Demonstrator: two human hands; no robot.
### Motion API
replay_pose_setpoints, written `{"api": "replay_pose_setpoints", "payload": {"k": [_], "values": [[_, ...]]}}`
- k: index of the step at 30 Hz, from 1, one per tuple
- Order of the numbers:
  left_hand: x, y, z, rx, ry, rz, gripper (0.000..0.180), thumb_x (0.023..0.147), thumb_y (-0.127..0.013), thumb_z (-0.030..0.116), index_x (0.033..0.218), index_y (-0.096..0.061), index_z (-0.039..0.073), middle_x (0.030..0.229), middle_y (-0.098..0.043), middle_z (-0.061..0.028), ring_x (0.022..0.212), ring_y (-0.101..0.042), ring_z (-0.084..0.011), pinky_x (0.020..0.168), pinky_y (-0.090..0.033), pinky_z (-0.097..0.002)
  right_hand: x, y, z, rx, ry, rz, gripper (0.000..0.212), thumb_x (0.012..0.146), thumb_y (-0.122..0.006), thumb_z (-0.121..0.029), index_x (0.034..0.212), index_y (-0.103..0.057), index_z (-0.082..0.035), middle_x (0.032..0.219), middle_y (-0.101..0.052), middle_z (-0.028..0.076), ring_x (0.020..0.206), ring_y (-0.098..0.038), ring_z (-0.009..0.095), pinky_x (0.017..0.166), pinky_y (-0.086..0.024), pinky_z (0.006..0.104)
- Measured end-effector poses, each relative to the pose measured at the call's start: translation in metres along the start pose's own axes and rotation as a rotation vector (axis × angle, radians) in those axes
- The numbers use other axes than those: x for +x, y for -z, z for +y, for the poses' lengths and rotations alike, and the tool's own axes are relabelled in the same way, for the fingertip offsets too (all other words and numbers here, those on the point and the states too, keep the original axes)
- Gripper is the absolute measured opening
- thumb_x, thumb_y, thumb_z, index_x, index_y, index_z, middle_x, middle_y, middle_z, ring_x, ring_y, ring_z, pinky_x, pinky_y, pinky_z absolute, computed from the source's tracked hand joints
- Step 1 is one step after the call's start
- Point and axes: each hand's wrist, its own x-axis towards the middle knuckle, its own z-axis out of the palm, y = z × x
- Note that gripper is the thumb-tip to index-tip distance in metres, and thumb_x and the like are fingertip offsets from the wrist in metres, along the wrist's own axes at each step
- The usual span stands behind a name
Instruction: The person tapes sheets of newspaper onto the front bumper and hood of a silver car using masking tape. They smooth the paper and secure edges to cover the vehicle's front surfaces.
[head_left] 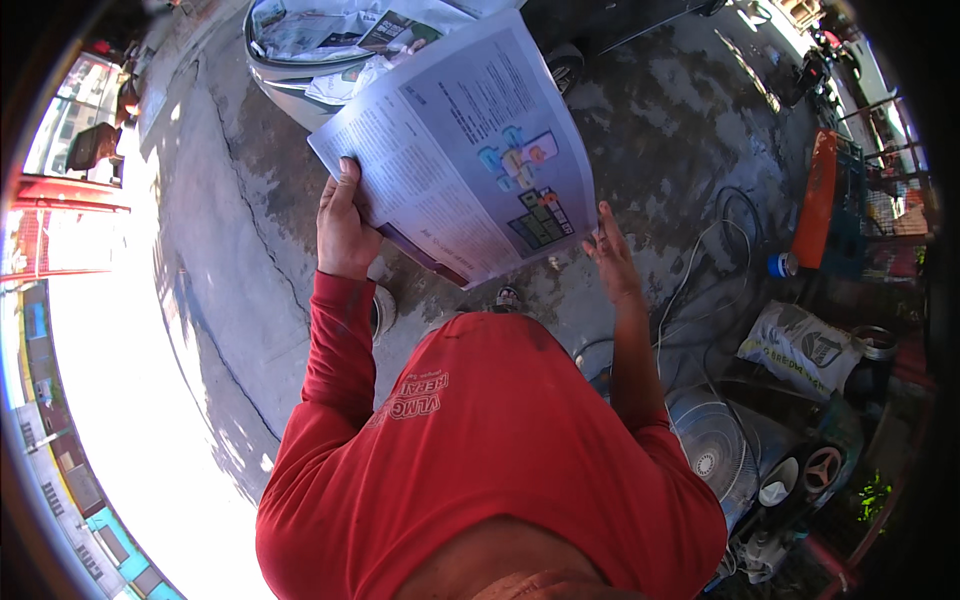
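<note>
My left hand [346, 222] grips the left edge of a printed newspaper sheet [440, 130], its thumb on top of the paper and its other fingers mostly hidden. At the sheet's lower right edge, my right hand [612, 255] has its fingers against the margin, the paper between thumb and fingers. The sheet is spread at a tilt in front of me, with columns of text and a coloured picture. Beyond it, a pale curved body panel [285, 88] carries more loose newspaper [320, 35], partly covered by the sheet.
A wheel [566, 68] shows behind the sheet. Hoses and cables [690, 270] run over the stained concrete on the right, near a blue can [783, 265], a white sack [800, 345] and a round fan [710, 455]. A pail [383, 312] stands beside my left forearm.
</note>
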Motion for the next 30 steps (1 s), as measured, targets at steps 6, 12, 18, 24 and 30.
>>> {"api": "replay_pose_setpoints", "payload": {"k": [6, 12, 18, 24, 30], "values": [[0.016, 0.035, -0.023, -0.225, 0.102, 0.100, 0.042, 0.114, -0.055, 0.036, 0.139, -0.060, 0.002, 0.133, -0.071, -0.0103, 0.118, -0.069, -0.0250, 0.107, -0.054, -0.0454, -0.012, -0.079, 0.045, 0.607, -0.227, -0.279, 0.074, 0.104, -0.073, -0.040, 0.162, -0.043, -0.004, 0.148, -0.064, 0.016, 0.135, -0.064, 0.030, 0.107, -0.052, 0.0445], [-0.013, 0.143, -0.082, -0.176, 0.138, 0.172, 0.042, 0.114, -0.058, 0.036, 0.136, -0.062, 0.001, 0.130, -0.071, -0.0118, 0.118, -0.067, -0.0248, 0.107, -0.052, -0.0418, -0.022, -0.118, 0.045, 0.398, -0.145, -0.045, 0.025, 0.104, -0.071, -0.012, 0.125, -0.073, 0.001, 0.115, -0.077, 0.010, 0.098, -0.073, 0.014, 0.083, -0.056, 0.0267], [-0.083, 0.222, -0.135, 1.399, -0.341, 0.551, 0.056, 0.104, -0.073, 0.042, 0.139, -0.066, -0.001, 0.114, -0.069, -0.0104, 0.105, -0.068, -0.0274, 0.094, -0.052, -0.0387, -0.051, -0.159, -0.032, -0.481, 0.303, 0.026, 0.017, 0.100, -0.071, -0.013, 0.088, -0.067, -0.002, 0.076, -0.069, 0.008, 0.065, -0.065, 0.021, 0.062, -0.050, 0.0343], [-0.112, 0.014, -0.092, 0.285, 0.256, -0.178, 0.046, 0.110, -0.066, 0.034, 0.136, -0.067, -0.004, 0.117, -0.073, -0.0088, 0.104, -0.068, -0.0143, 0.088, -0.055, -0.0305, -0.060, -0.191, -0.034, -0.795, 0.781, -0.038, 0.023, 0.091, -0.077, -0.017, 0.083, -0.061, -0.003, 0.075, -0.065, 0.012, 0.067, -0.067, 0.035, 0.061, -0.052, 0.0453], [-0.107, -0.017, -0.119, 0.219, 0.245, -0.208, 0.036, 0.111, -0.065, 0.032, 0.117, -0.074, -0.002, 0.099, -0.074, -0.0041, 0.085, -0.064, -0.0081, 0.074, -0.053, -0.0278, -0.062, -0.154, -0.046, -0.591, 0.643, -0.102, 0.041, 0.086, -0.088, -0.026, 0.112, -0.065, -0.004, 0.093, -0.072, 0.012, 0.082, -0.073, 0.030, 0.072, -0.057, 0.0412]]}}
